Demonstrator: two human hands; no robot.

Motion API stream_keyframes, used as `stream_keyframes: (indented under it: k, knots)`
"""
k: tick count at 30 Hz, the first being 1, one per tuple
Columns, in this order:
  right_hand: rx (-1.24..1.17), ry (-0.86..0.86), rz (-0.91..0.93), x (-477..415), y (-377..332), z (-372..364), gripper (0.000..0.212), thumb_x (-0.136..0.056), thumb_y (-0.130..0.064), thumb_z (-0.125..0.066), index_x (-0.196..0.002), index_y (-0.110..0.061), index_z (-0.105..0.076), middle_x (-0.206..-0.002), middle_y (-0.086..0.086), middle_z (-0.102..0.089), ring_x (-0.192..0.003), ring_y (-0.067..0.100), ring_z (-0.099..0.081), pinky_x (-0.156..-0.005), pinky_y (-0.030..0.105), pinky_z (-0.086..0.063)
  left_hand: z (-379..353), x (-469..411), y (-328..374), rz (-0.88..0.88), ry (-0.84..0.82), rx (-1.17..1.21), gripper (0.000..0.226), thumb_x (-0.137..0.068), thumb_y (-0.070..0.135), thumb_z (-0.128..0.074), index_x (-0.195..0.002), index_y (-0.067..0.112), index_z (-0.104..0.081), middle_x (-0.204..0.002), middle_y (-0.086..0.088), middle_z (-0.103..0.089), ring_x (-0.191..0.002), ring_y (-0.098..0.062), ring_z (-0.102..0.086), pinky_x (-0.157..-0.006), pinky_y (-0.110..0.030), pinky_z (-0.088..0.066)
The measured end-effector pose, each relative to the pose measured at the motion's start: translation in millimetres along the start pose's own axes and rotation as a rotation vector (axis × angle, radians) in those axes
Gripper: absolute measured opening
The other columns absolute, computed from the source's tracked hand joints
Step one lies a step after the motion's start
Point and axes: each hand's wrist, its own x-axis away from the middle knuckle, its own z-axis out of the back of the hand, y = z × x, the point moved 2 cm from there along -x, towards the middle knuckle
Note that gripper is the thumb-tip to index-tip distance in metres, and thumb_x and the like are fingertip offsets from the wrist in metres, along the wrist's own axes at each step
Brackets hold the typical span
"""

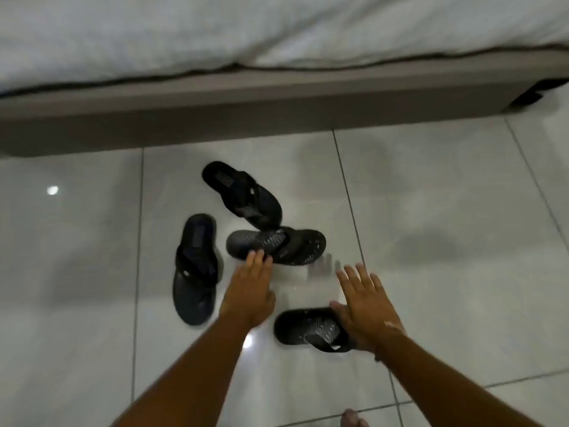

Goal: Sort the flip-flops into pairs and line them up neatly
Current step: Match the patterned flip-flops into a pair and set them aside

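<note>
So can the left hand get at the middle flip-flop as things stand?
Probably yes. The left hand is open, its fingertips already at the near edge of the middle flip-flop, with nothing between them. The far flip-flop touches or overlaps its top edge, which may shift when it's pulled.

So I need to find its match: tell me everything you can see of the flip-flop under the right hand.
The nearest flip-flop is black with a pale patterned footbed and a dark strap. It lies flat, sole down, crosswise on the glossy tiled floor, apart from the other three. The right hand, fingers spread, covers its right end; contact can't be confirmed.
</note>
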Motion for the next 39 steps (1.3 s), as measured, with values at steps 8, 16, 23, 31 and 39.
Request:
stream_keyframes:
  k: [8, 16, 23, 31, 39]
  knots:
    - [-0.248, -0.027, -0.372, 36, -1, -138, 0.073, -0.097, -0.053, -0.034, -0.153, -0.028, 0.004, -0.165, 0.001, 0.002, -0.15, 0.025, 0.006, -0.122, 0.049, -0.005, -47, -107, -38, 0.106, -0.012, -0.082, 0.06, -0.1, 0.027, -0.033, -0.153, 0.013, -0.008, -0.163, -0.012, 0.003, -0.148, -0.032, -0.001, -0.121, -0.05, -0.009]
    - [-0.51, 0.101, -0.526, 3, -51, -145, 0.087, -0.091, -0.046, -0.056, -0.154, -0.023, 0.0, -0.164, 0.003, -0.009, -0.15, 0.028, -0.002, -0.116, 0.044, -0.028, -91, -99, 14, -0.06, 0.07, -0.088, 0.059, -0.1, 0.031, -0.032, -0.153, 0.017, -0.01, -0.163, -0.013, 0.005, -0.149, -0.031, 0.002, -0.12, -0.049, -0.009]
    - [-0.773, 0.208, -0.563, 2, -61, -102, 0.072, -0.087, -0.012, -0.057, -0.15, -0.021, -0.025, -0.154, 0.006, -0.035, -0.141, 0.027, -0.03, -0.111, 0.044, -0.038, -87, -71, 19, -0.185, 0.121, -0.027, 0.059, -0.099, 0.031, -0.034, -0.153, 0.02, -0.012, -0.163, -0.011, -0.007, -0.149, -0.027, -0.003, -0.121, -0.044, -0.005]
    - [-0.027, 0.171, 0.034, -48, 38, -46, 0.085, -0.082, -0.006, -0.063, -0.15, -0.033, -0.021, -0.158, 0.008, -0.024, -0.141, 0.029, -0.026, -0.115, 0.048, -0.032, -153, 32, 26, 0.213, 0.166, 0.241, 0.094, -0.084, 0.071, -0.038, -0.152, 0.013, -0.01, -0.162, -0.013, -0.01, -0.149, -0.026, -0.003, -0.121, -0.044, -0.013]
    - [0.044, 0.107, -0.015, -91, 59, -79, 0.067, -0.087, -0.031, -0.063, -0.145, -0.033, -0.029, -0.16, 0.011, -0.015, -0.122, 0.037, -0.045, -0.098, 0.051, -0.046, -156, -20, 16, 0.115, 0.169, 0.089, 0.122, -0.063, 0.094, -0.035, -0.153, 0.017, -0.005, -0.163, -0.014, -0.002, -0.149, -0.032, 0.001, -0.12, -0.05, -0.005]
